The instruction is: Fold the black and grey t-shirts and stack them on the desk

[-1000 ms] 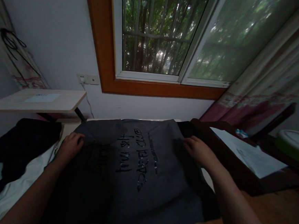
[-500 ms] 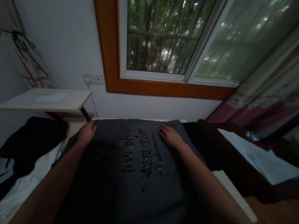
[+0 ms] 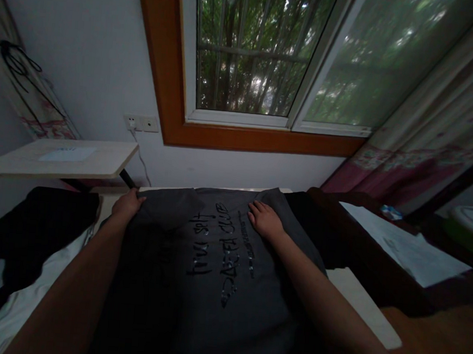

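A dark grey garment [image 3: 208,327] lettered in black, "true self" and a line ending "CLUB", lies spread over the pale table [image 3: 368,304] up to its far edge. The left hand [image 3: 128,204] is at its far left corner, fingers bent, whether pinching cloth I cannot tell; the right hand [image 3: 266,221] rests beside "CLUB", fingers slightly spread. Writing on the shelf's paper [image 3: 68,154] is illegible.

A dark grey cloth garment [image 3: 224,329], printed with glossy black handwritten-style lettering [image 3: 230,258], lay spread almost flat across the pale, smooth-topped bench [image 3: 367,307]. Its lettering ran in lines from the bench's near side toward its far edge, and shallow creases and an overlapping layer showed near that edge.
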The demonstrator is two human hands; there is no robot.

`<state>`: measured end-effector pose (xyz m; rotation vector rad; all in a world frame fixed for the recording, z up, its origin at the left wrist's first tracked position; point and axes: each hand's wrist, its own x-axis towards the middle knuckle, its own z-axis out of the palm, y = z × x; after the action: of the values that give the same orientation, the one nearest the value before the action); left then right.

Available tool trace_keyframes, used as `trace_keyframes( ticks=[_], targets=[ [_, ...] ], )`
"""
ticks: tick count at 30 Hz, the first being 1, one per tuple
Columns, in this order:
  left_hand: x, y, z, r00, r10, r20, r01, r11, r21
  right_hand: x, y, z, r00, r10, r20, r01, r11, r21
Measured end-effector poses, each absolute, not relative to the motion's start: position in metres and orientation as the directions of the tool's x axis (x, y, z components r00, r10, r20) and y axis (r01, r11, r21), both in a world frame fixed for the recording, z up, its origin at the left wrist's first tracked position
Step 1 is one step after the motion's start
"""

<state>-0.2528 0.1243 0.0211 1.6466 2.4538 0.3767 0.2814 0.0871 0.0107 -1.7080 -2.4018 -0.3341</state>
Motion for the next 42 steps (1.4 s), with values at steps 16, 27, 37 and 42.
trace_keyframes(
  ticks=[16, 27, 37, 42],
  targets=[
    [-0.255, 0.109, 0.020, -0.485, 0.874, 0.034, 0.847, 0.460, 0.267, 0.343, 0.115, 0.047, 0.105, 0.912, 0.397, 0.994, -0.089, -0.060],
    [-0.256, 0.106, 0.019, -0.459, 0.888, 0.023, 0.864, 0.441, 0.244, 0.343, 0.113, 0.046, 0.386, 0.883, 0.268, 0.905, -0.305, -0.298],
    [-0.250, 0.101, 0.023, -0.397, 0.918, -0.009, 0.889, 0.387, 0.245, 0.369, 0.111, 0.055, 0.432, 0.861, 0.269, 0.889, -0.355, -0.291],
    [-0.247, 0.101, 0.022, -0.366, 0.930, 0.028, 0.901, 0.347, 0.262, 0.364, 0.105, 0.054, 0.353, 0.884, 0.308, 0.931, -0.300, -0.206]
  ],
)
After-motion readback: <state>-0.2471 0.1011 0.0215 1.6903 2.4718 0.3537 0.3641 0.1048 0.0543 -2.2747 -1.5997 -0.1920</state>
